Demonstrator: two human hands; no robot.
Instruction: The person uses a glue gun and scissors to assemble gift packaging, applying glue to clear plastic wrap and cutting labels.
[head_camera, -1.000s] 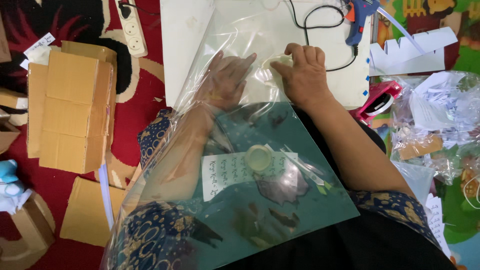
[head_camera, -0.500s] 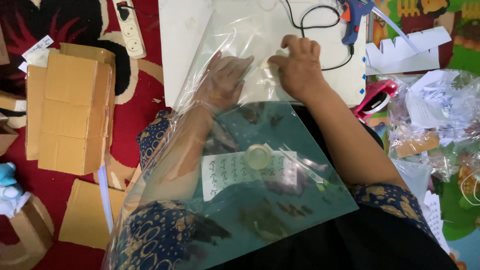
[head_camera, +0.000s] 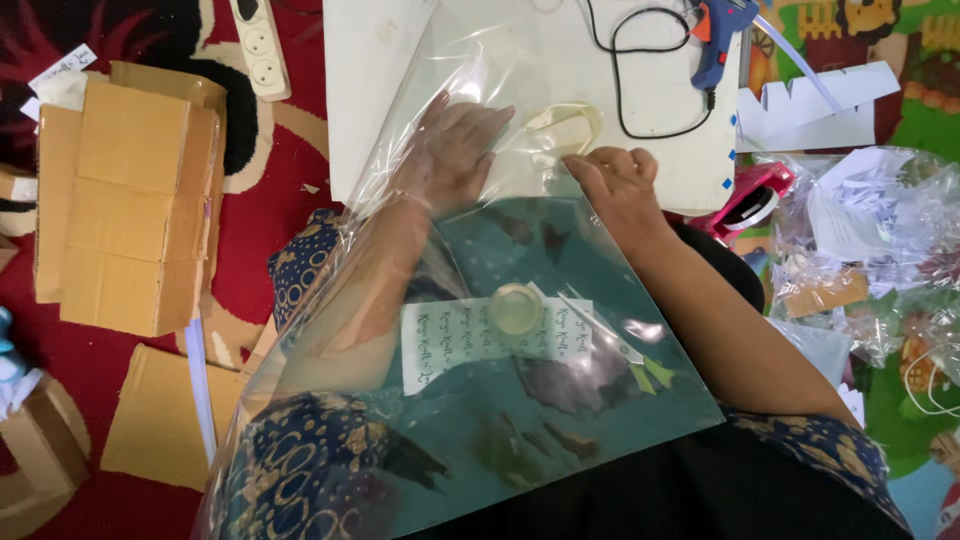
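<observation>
Head view: my left hand (head_camera: 455, 150) lies flat, fingers spread, inside the clear plastic bag (head_camera: 480, 300). My right hand (head_camera: 615, 185) pinches the bag's upper edge, fingers closed on the film. I keep the film taut. Glue gun (head_camera: 715, 35) and cord crowd the white board (head_camera: 650, 110); room lies leftward.

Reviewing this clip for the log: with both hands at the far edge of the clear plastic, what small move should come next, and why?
Probably a short flattening stroke with the left hand, which lies open under the clear plastic sheet. The right hand is fisted on top at the sheet's far edge, and the film there looks creased over the white board.
</observation>
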